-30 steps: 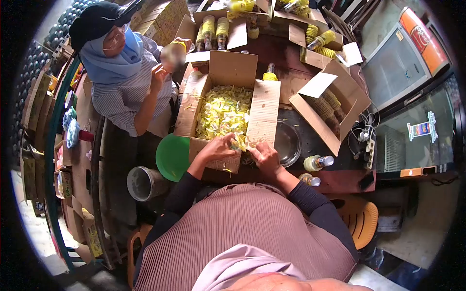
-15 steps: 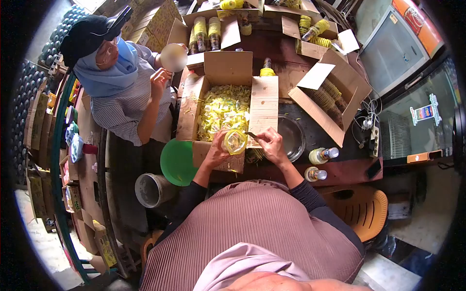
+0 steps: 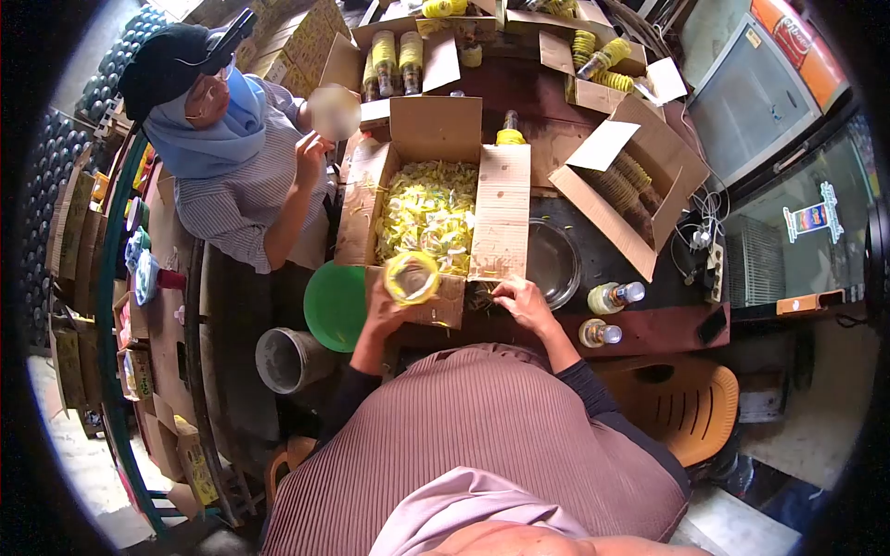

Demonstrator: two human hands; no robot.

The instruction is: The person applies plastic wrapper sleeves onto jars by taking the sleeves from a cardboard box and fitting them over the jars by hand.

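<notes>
My left hand (image 3: 383, 308) is closed around a yellow ring (image 3: 412, 278) that looks like a roll of tape, held tilted over the front edge of an open cardboard box (image 3: 502, 208). Yellow and whitish scraps (image 3: 425, 213) fill that box. By the box's front right corner, my right hand (image 3: 525, 304) has its fingers pinched together; whatever they hold is too small to make out. A round glass-like bowl (image 3: 554, 264) sits just beyond this hand.
Two bottles (image 3: 615, 296) (image 3: 600, 333) lie at the right, near a dark phone (image 3: 712, 324). A green basin (image 3: 336, 308) and a grey bucket (image 3: 287, 360) stand left. Another box (image 3: 681, 167) holds stacked yellow rings. A co-worker (image 3: 232, 167) stands at the left, hands raised.
My left hand has moved left and down with the yellow ring. My right hand has drawn back slightly downward, and the dark thin tool it held is no longer visible.
</notes>
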